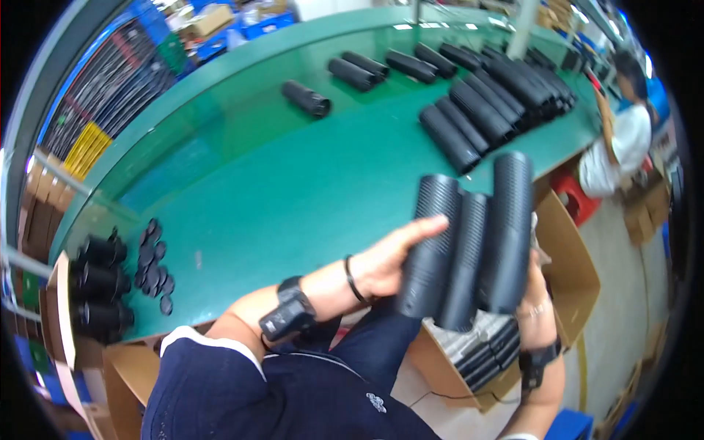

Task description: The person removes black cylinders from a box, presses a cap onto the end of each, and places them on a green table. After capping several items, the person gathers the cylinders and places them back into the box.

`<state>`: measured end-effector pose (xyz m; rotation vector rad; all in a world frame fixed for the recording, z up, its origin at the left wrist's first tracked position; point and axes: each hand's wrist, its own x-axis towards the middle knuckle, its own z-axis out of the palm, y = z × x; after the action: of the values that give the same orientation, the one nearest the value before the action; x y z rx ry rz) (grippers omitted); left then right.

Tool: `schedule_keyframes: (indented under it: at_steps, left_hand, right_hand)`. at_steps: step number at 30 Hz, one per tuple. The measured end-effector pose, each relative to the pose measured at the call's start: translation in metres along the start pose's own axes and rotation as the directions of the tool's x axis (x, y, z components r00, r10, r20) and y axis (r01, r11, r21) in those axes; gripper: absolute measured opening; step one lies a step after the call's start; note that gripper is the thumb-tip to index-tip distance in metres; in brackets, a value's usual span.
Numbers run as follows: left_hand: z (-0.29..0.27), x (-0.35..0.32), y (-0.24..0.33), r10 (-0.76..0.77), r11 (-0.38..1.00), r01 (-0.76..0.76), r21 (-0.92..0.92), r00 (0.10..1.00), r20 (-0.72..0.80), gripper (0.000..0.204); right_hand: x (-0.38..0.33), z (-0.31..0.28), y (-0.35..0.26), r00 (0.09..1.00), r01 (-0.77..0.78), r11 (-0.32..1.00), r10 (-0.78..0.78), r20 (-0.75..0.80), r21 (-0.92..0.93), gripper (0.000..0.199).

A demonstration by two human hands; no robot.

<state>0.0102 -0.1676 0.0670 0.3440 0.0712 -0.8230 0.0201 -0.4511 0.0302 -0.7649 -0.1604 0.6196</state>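
Three black plastic tubes with finely ribbed upper ends, one of them [508, 227], stand side by side between my hands above the bench's near edge. My left hand [385, 264] presses against the left tube [429, 249], its thumb lying across the front and the other fingers hidden behind. On the opposite side my right hand [535, 290] holds the right tube, most of its fingers out of sight. The middle tube [465, 264] is squeezed between the outer two. Below them an open cardboard box [576, 264] contains more black tubes [488, 356].
A heap of similar black tubes [506, 95] lies on the green bench [271, 183] at the right. Several others [306, 99] lie along its far side. Small black discs [152, 268] and black cylinders [103, 286] are at the left. A co-worker [623, 132] sits at the far right.
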Motion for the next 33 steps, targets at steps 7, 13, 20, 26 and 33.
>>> schedule_keyframes:
  at_steps: [7,13,20,26,33]
  left_hand:
    - [-0.022,-0.133,0.093,0.521,0.852,-0.5,0.154,0.837,-0.167,0.041]
    - [-0.054,-0.179,0.142,0.577,0.817,-0.553,0.166,0.79,-0.209,0.044]
    - [-0.103,-0.208,0.157,0.606,0.795,-0.59,0.142,0.756,-0.247,0.044]
    - [-0.126,-0.233,0.15,0.588,0.804,-0.584,0.111,0.753,-0.294,0.037]
    - [-0.138,-0.265,0.145,0.51,0.86,-0.44,0.256,0.745,-0.43,0.032]
  right_hand:
    - [0.203,0.129,0.051,0.907,-0.337,0.936,0.352,0.231,-0.105,0.063]
    - [0.286,0.161,0.089,0.853,-0.38,0.909,0.416,0.315,-0.172,0.06]
    - [0.311,0.14,0.083,0.862,-0.478,0.872,0.489,0.134,-0.105,0.055]
    - [0.306,0.126,0.073,0.888,-0.382,0.818,0.454,0.074,-0.429,0.061]
    - [0.3,0.14,0.069,0.955,-0.217,0.565,0.292,-0.053,-0.796,0.086]
